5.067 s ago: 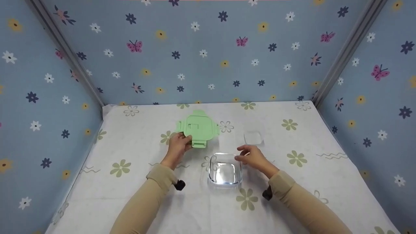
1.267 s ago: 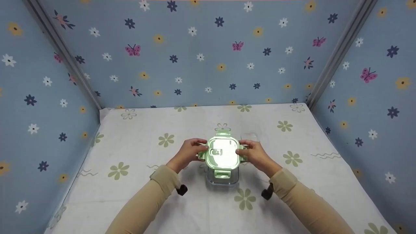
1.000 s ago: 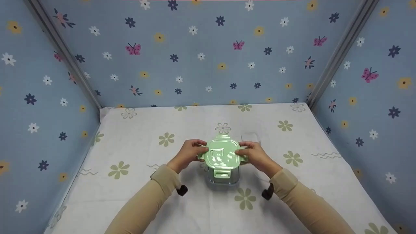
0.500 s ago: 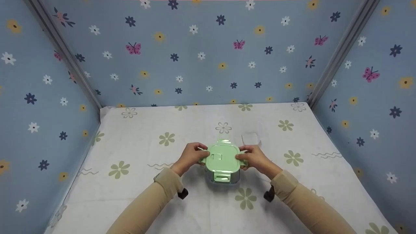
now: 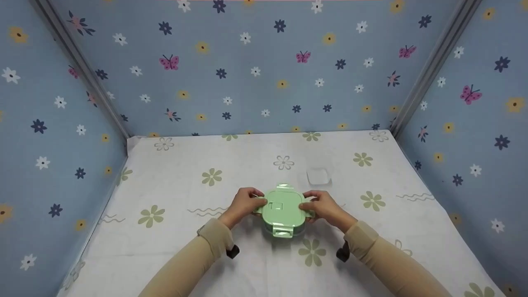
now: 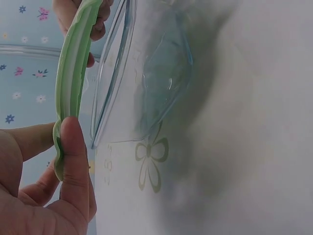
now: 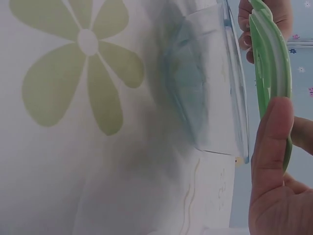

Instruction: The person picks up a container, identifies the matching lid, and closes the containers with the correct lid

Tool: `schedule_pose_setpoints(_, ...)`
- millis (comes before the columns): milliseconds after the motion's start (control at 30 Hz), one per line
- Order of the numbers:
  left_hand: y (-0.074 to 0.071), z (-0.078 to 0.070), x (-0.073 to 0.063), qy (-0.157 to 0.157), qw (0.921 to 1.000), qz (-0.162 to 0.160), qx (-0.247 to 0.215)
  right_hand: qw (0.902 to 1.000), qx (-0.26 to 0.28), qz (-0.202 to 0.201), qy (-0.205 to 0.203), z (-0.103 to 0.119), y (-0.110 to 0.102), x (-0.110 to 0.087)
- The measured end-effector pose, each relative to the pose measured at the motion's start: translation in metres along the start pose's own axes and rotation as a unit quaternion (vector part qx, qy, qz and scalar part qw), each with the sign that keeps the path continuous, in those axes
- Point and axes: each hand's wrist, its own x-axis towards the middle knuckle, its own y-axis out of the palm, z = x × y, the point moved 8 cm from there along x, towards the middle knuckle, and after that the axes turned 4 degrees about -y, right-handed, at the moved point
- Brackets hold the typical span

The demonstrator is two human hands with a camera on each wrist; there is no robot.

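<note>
Between my left hand and right hand, each pinching one side, is one green lid, at the frame's lower middle, just above one glass box. One small clear square piece lies right of centre, beyond my right hand.

With my right hand I pinch one end of the green lid, my left hand at its far end. The lid sits just apart from the rim of my clear glass container, which rests on the white cloth near a big green printed flower.
</note>
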Motion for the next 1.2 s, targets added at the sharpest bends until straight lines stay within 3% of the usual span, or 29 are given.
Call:
schedule_pose_setpoints(367, 0.005, 0.007, -0.003, -0.010, 0.9995, -0.001, 0.031, 0.9998, -0.016, -0.007, 0.011, -0.011, -0.002, -0.002)
schedule_pose_setpoints(867, 0.009, 0.016, -0.003, -0.006, 0.9994, 0.001, 0.035, 0.9988, -0.033, -0.016, 0.033, -0.022, -0.001, -0.003)
schedule_pose_setpoints(1033, 0.009, 0.016, 0.000, 0.004, 0.9996, -0.012, 0.025, 0.9991, -0.019, -0.015, 0.034, -0.023, 0.000, -0.003)
schedule_pose_setpoints(1200, 0.010, 0.017, 0.002, 0.010, 0.9985, -0.027, 0.047, 0.9990, -0.024, -0.022, 0.031, -0.024, 0.001, -0.003)
